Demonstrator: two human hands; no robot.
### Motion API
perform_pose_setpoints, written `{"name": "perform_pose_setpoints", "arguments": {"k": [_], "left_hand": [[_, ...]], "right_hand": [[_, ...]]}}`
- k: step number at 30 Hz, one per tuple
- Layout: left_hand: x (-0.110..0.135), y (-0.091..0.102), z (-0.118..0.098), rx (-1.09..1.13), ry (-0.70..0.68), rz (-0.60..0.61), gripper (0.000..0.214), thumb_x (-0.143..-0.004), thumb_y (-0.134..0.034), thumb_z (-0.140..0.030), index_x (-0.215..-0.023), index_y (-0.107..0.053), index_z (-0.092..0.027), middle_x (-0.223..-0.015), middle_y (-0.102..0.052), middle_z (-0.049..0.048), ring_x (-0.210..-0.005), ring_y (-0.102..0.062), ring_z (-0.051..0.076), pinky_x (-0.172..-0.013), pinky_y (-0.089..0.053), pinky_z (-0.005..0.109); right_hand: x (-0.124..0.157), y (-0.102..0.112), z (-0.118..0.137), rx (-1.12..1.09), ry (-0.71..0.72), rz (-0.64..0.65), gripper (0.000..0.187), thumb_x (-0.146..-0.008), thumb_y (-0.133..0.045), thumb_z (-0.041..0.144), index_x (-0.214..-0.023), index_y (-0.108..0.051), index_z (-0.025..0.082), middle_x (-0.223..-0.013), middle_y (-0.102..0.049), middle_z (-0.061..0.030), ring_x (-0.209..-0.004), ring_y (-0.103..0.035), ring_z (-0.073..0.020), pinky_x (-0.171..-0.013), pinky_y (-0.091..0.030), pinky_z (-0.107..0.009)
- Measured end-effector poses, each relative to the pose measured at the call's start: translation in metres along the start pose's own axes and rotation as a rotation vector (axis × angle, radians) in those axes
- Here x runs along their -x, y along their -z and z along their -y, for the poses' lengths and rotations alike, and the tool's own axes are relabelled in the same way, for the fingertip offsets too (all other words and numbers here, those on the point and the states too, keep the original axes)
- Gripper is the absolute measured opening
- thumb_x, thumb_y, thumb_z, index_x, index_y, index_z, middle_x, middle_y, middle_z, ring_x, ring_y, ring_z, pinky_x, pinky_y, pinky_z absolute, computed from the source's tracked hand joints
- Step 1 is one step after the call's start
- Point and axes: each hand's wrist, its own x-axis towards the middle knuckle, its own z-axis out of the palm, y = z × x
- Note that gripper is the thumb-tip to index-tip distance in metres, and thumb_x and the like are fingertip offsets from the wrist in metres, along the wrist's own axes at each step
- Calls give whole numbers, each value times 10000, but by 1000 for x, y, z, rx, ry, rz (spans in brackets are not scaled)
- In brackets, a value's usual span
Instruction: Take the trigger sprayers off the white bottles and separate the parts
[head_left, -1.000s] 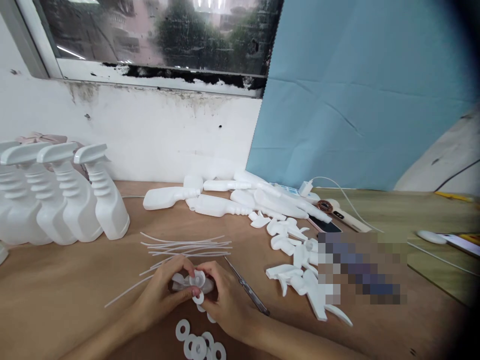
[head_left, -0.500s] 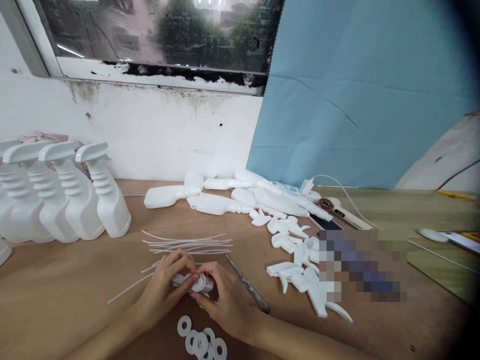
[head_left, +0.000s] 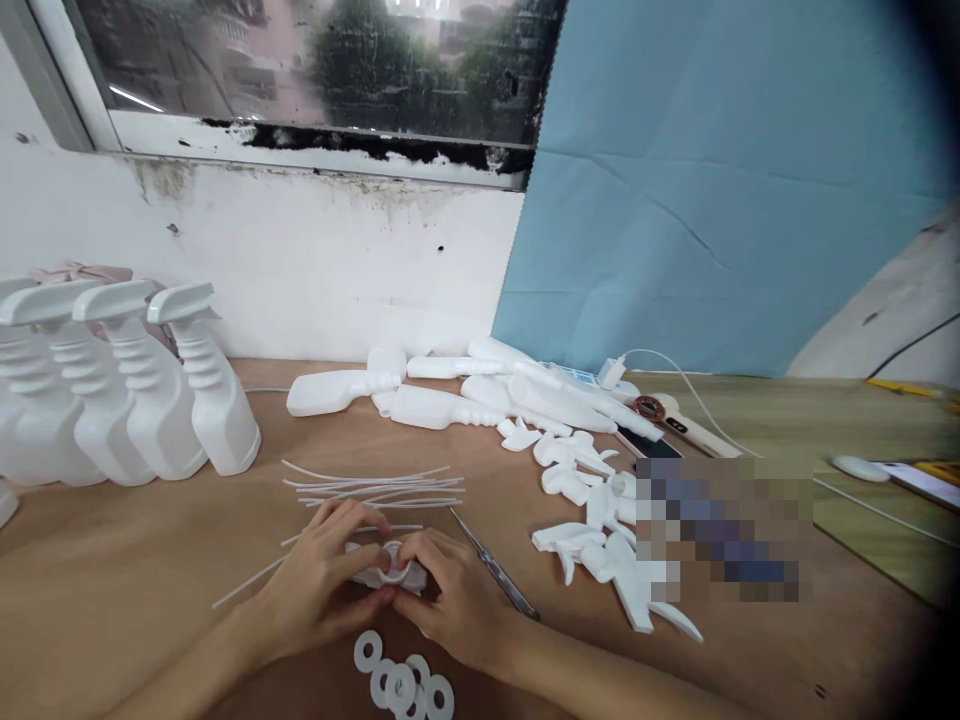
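Both hands meet around a white spray trigger head just above the brown work surface. My left hand grips its left side, with fingers curled over the top and the thumb underneath. From the right, my right hand closes on the other end, fingertips at the round opening. Part of the spray head is hidden by the fingers. Below the hands lie several white ring washers in a loose heap. Thin white tubes are spread just beyond the hands. Metal tweezers rest beside my right hand.
Assembled white spray bottles stand in a row at left. Empty white bottles lie along the back. Loose spray trigger heads are piled at right, near a handheld fan and a white cable. A blurred patch covers part of the right side.
The spray head has turned in my hands, its round opening now tilted differently. My left fingers have shifted over it, and my right fingertips have moved onto the opening.
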Motion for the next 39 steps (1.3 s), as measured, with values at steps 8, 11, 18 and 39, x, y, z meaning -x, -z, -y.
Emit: {"name": "perform_pose_setpoints", "arguments": {"k": [8, 11, 18, 39], "left_hand": [[1, -1, -2, -94, -26, 4, 119, -800, -507, -229, -895, -576, -210, -1007, -544, 83, -905, -482, 215, -778, -362, 359], [1, 0, -3, -135, -32, 23, 136, -803, -501, -238, -913, -580, -224, -1029, -556, 79, -923, -480, 221, -777, -351, 362], [-2, -1, -4, -161, -89, -18, 99, -803, -500, -218, -841, -592, -213, -982, -594, 62, -917, -490, 208, -790, -347, 358], [2, -9, 1, -137, -146, -96, 129, -762, -520, -153, -878, -566, -189, -929, -568, 60, -865, -489, 205, -751, -360, 347]], "right_hand": [[-2, 1, -12, 16, 157, 46, 100, -761, -583, 196, -839, -524, 216, -899, -648, -32, -844, -579, -169, -747, -437, -273], [-3, 3, -14, 29, 178, 69, 49, -788, -563, 219, -823, -529, 221, -863, -647, -25, -825, -581, -163, -731, -447, -269], [-3, 1, -15, 54, 184, 65, 45, -806, -549, 244, -784, -519, 218, -787, -633, -22, -770, -584, -162, -696, -451, -268], [-6, 0, -17, 186, 399, -48, 94, -824, -522, 255, -794, -506, 168, -785, -636, -69, -721, -536, -179, -654, -466, -285]]}}
